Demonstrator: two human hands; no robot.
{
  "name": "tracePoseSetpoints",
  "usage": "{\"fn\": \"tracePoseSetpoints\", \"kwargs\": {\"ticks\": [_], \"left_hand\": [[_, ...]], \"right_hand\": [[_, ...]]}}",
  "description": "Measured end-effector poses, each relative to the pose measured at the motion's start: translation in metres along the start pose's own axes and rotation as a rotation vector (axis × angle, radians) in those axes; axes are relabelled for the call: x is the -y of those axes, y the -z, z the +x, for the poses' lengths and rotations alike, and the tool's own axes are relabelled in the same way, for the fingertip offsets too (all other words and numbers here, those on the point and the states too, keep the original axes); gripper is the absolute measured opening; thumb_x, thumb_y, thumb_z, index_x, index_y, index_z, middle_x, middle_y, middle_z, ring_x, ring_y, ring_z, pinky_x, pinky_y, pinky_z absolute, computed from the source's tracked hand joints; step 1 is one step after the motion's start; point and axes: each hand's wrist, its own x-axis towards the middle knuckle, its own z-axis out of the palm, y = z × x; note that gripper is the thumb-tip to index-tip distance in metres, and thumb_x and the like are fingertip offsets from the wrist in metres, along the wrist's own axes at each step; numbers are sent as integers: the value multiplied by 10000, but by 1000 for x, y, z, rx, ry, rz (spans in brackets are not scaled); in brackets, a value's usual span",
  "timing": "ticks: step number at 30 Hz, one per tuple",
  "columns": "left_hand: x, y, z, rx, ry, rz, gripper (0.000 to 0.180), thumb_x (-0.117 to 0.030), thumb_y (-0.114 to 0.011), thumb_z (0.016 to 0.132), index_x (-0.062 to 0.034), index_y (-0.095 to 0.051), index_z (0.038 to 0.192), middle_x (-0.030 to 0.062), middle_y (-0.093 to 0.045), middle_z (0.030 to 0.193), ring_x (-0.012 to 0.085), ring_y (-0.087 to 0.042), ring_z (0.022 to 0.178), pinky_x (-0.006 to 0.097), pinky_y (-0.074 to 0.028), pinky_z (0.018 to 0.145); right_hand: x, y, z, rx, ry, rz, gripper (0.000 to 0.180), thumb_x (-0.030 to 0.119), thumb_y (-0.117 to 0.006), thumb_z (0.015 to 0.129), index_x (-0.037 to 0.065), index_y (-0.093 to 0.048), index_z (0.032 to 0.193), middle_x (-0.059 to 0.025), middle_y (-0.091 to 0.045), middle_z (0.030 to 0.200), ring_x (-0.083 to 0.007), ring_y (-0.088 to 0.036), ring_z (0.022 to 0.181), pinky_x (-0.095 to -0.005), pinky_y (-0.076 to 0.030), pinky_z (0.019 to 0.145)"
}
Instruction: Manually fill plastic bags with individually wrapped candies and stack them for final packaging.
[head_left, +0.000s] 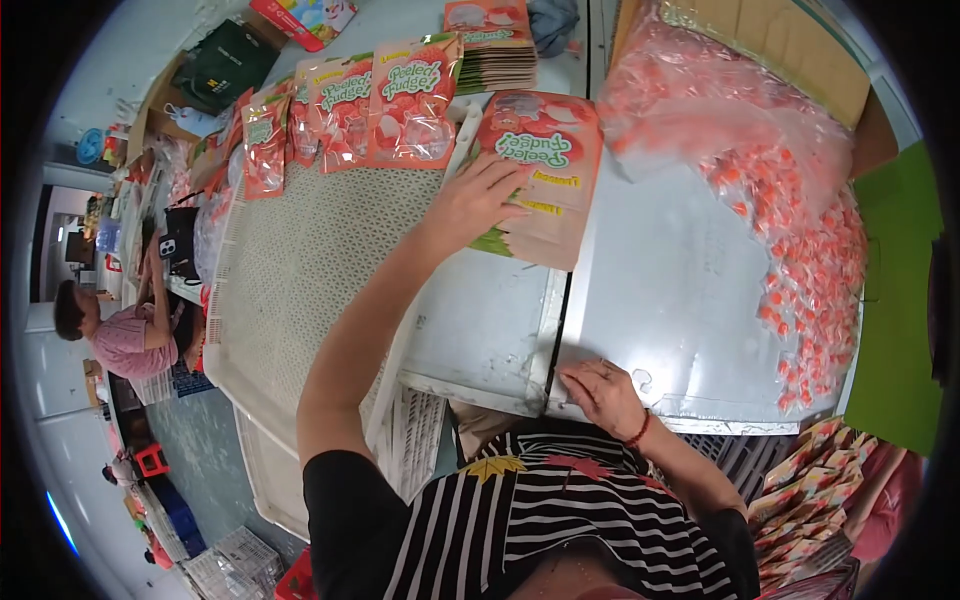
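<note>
My left hand (484, 203) reaches across and lies on a flat salmon-pink candy pouch (560, 215), its fingers stretched out over the surface. The pouch has a picture of peeled fruit and a green lower corner, and appears to rest on others like it. My right hand (604, 396) rests at the front edge of the metal table with its fingers curled in; nothing shows in them. Filled candy pouches (412, 110) lie side by side on the far part of a white mesh tray (330, 230), left of my left hand.
A large heap of red-and-white wrapped candies (815, 270) spreads over the right side, beside a clear plastic bag (720, 110) of more. Behind the tray stands a stack of flat pouches (492, 50). A green panel (905, 300) borders the right. Another person (130, 335) works far left.
</note>
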Motion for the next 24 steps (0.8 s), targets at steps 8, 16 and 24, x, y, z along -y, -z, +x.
{"fn": "tracePoseSetpoints", "kwargs": {"ticks": [8, 16, 24], "left_hand": [[1, 3, 3, 116, -151, 254, 368, -60, -582, 755, -42, -583, 1123, 100, -595, 1031, 256, -582, 993, 393, -471, 921], [-86, 23, 48, 83, 40, 62, 148, -90, -569, 838, -30, -605, 969, 121, -605, 906, 292, -617, 807, 383, -509, 693], [-58, 6, 32, -54, 1, 285, 35, -75, -539, 793, -50, -563, 797, 99, -599, 811, 268, -624, 783, 377, -486, 616]], "right_hand": [[-6, 19, -39, -120, -12, 53, 140, 14, -648, 798, -2, -639, 937, -141, -648, 838, -315, -621, 718, -352, -516, 656], [-4, 34, -22, -221, -167, 189, 136, 39, -608, 849, -11, -636, 973, -164, -655, 862, -311, -641, 716, -337, -518, 644], [-11, 38, -21, -243, -229, 305, 164, 65, -569, 911, -29, -618, 1036, -79, -659, 817, -124, -641, 747, -242, -493, 651]]}}
